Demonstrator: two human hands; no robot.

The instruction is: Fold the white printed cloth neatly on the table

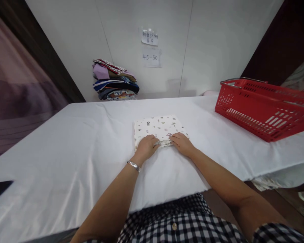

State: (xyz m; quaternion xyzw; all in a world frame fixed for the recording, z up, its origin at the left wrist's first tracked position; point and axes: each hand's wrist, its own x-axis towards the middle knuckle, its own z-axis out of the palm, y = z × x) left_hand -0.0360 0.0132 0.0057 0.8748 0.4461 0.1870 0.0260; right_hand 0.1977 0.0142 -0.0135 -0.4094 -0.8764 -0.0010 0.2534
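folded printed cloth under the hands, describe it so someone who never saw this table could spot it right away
On the white-covered table, look at the middle near the front edge, where the left hand and right hand press down side by side. Under them lies the folded cloth, a flat cream square with small scattered motifs. Unlike the colourful stack of folded clothes by the wall and the red basket on the right, it lies alone.

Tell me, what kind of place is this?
Probably a laundry or clothes-folding workstation: a table under a white sheet, a folded printed cloth under both hands, a stack of folded garments, and a red basket.
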